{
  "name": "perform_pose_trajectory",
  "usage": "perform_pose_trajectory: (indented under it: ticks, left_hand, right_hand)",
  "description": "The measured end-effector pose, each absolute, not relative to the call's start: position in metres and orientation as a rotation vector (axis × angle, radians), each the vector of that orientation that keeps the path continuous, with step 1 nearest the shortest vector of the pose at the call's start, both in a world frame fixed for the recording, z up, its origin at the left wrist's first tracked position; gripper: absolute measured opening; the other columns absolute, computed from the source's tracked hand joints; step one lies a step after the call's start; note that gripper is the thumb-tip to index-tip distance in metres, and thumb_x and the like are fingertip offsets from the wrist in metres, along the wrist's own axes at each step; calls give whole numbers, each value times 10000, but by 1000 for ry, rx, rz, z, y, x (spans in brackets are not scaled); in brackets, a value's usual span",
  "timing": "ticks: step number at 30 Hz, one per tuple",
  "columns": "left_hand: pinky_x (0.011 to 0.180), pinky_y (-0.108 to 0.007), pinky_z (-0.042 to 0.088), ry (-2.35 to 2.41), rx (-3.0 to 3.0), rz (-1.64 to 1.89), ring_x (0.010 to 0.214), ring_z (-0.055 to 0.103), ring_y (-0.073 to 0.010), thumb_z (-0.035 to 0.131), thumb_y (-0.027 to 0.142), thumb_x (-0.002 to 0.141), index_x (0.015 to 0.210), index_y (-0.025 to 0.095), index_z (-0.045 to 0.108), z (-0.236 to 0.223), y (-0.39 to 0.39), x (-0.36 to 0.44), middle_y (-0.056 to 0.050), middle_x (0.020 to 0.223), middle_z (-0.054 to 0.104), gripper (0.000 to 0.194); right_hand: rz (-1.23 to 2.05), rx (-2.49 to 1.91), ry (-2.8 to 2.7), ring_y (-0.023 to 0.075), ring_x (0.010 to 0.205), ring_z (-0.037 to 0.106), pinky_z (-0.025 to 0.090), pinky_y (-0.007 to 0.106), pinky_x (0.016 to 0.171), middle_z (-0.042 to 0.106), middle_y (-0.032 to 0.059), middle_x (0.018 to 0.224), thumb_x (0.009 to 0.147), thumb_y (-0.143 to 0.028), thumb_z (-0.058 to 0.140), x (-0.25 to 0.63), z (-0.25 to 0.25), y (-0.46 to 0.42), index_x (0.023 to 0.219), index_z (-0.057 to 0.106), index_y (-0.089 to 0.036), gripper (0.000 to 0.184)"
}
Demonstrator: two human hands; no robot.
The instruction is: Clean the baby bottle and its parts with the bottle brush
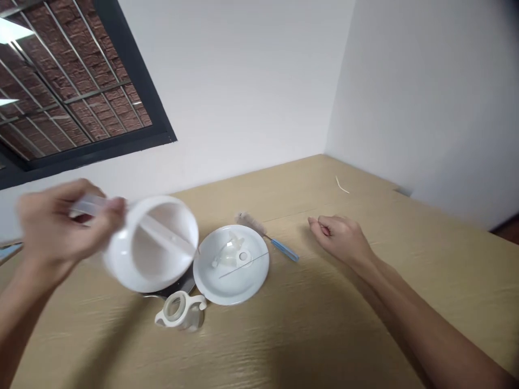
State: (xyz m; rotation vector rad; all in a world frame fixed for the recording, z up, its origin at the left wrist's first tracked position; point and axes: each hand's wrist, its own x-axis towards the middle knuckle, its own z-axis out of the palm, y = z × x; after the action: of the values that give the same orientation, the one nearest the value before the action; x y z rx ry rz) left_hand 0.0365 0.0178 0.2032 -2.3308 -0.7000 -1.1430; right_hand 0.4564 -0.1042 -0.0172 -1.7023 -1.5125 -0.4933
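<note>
My left hand (73,221), slightly blurred, grips the translucent handle of a white round container (121,265). The container is tilted so that its hollow inside and a straight strip across it show. On the table, my right hand (340,235) is curled into a fist, and nothing shows in it. A white bowl (206,286) stands between the hands, with small clear and white plastic parts (229,254) and a thin rod (231,273) in it. Close to the bowl lies a bottle brush (284,249) with a blue handle. A white two-handled ring piece (187,313) sits in front.
A dark object (184,282) is partly hidden beneath the raised container. A thin pale strip (341,185) lies toward the back of the wooden table (389,319). White walls (259,92) and a barred window (77,81) bound the far side.
</note>
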Motion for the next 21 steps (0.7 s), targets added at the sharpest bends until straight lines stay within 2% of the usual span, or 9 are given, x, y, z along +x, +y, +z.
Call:
perform_pose_trajectory:
  ticks: [2,5,11,15,19,21]
  left_hand:
    - [338,-200,276,-479,-2387,-1029,331,384,-58,721,408,809,591,178,586,193,19,67,81,402,449,344]
    - [326,-212,254,-163,-2469,-983,310,345,-68,663,381,783,555,216,490,171,17,121,84,375,378,331]
    - [381,-260,244,-123,-2516,-865,350,341,-98,620,428,758,545,240,403,152,28,182,63,396,385,357]
    - [374,-255,256,-200,-2439,-841,337,367,-99,622,454,762,537,233,434,170,50,167,50,383,417,367]
    - [366,-220,296,-225,-2370,-819,329,404,-81,708,403,738,574,211,527,187,60,120,70,387,435,312]
    - [368,-219,290,-267,-2368,-830,323,373,-73,661,386,748,569,217,507,189,58,98,77,383,397,291]
  right_hand:
    - [-518,-1688,-1512,143,466,304,281,322,572,306,-37,448,944,-354,461,460,-15,-105,546,227,-245,475]
    - [-547,-1663,-1520,134,458,299,306,316,594,344,-39,447,950,-333,461,461,-14,-105,542,252,-241,467]
    - [-572,-1612,-1572,127,447,302,333,304,604,389,-40,444,964,-296,461,456,-15,-103,538,283,-239,465]
    - [-578,-1595,-1586,126,446,285,335,305,609,392,-42,443,965,-274,464,454,-13,-103,537,294,-240,461]
    - [-568,-1584,-1579,124,451,263,333,305,611,374,-46,448,956,-265,480,456,-12,-104,539,291,-238,459]
    - [-564,-1581,-1568,123,457,253,336,307,621,362,-49,453,961,-271,481,458,-12,-105,550,278,-238,460]
